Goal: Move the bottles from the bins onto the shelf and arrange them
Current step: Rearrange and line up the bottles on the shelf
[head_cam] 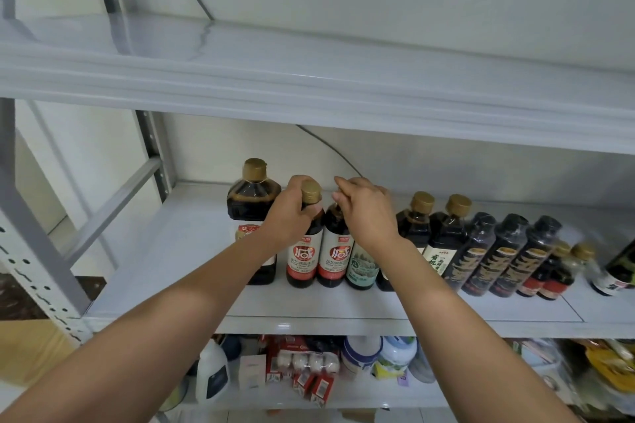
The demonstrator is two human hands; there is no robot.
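Dark brown liquid fills the big square-shouldered bottle (252,203) that stands just left of our left hand (292,213), its ribbed gold cap above our knuckles. That hand is curled round the narrow neck of the first red-labelled bottle (304,257), a slim round one, with its gold cap poking up above the fingers. Touching it on the right stands the second red-labelled bottle (335,257), same shape and same glossy label. Our right hand (369,213) sits over its top with forefinger and thumb closed in a pinch where the cap would be, so the cap itself is hidden. Under that wrist we see a green-labelled bottle (360,266), mostly covered by the arm. Right of the right hand the row carries on along the smooth white metal shelf (171,268): two gold-capped bottles (417,216) with sloping shoulders, then three black-capped bottles (505,251) wrapped in shiny film with gold-printed labels, then a pair of small bottles (556,271) with red labels. All of them stand upright and close together, well back from the shelf's front lip.
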